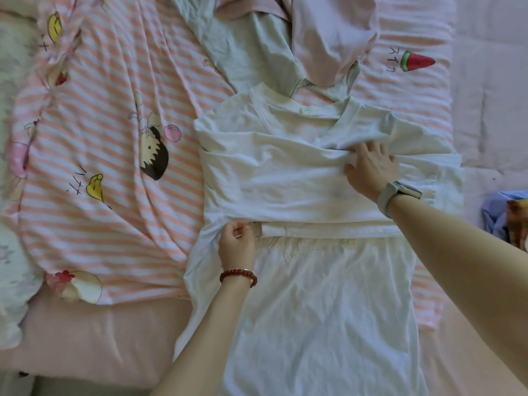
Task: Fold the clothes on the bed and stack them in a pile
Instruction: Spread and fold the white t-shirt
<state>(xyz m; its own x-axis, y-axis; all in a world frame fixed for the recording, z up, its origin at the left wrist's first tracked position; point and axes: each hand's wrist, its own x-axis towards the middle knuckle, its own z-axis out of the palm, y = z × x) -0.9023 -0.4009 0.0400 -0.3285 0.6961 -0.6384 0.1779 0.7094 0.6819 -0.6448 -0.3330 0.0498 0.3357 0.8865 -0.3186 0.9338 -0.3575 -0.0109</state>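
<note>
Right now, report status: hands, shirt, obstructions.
Left hand pinching white shirt at fold edge. Right hand flat on folded sleeve. Unfolded clothes heaped just beyond collar.

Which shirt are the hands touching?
The white shirt, spread flat nearest you. The left hand pinches its edge; the right hand presses it. The pale green and pink clothes lie untouched behind.

Counted: 1 white T-shirt (308, 295) at centre; 2 more garments at 12 o'clock, 1 pale green (251, 52), 1 pale pink (328, 38); 1 striped quilt (108, 155); 2 hands, left (237, 247), right (371, 170); 1 watch (397, 195); 1 red bracelet (238, 276).
</note>
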